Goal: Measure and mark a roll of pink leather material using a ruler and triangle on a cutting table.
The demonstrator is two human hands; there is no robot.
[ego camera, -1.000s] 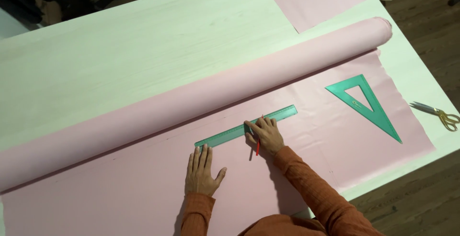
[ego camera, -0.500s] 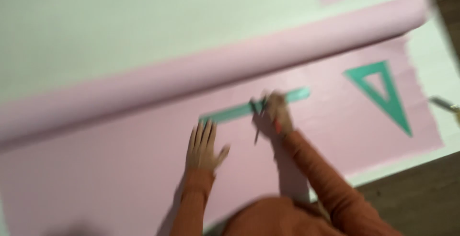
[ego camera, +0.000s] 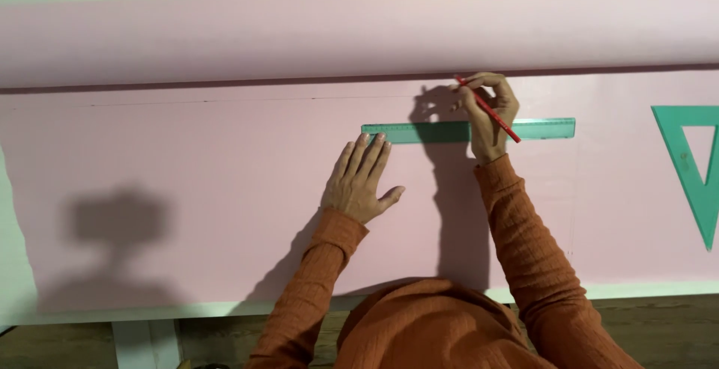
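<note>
A wide pink sheet (ego camera: 187, 189) lies unrolled over the table, its roll (ego camera: 299, 36) running across the far side. A green straight ruler (ego camera: 539, 128) lies flat on the sheet near the roll. My left hand (ego camera: 359, 182) rests flat on the pink sheet, fingertips just below the ruler's left end. My right hand (ego camera: 488, 111) holds a red pencil (ego camera: 490, 111) with its tip close to the roll's edge, above the ruler. A faint pencil line runs leftward along the sheet under the roll.
A green set square (ego camera: 696, 167) lies on the sheet at the far right, partly cut off. The pale table edge (ego camera: 225, 307) runs along the near side, with wood floor below. My orange sleeves reach in from the bottom.
The view has swung so the roll now lies level across the frame. My right hand with the pencil has moved up past the ruler toward the roll. The scissors are out of view.
</note>
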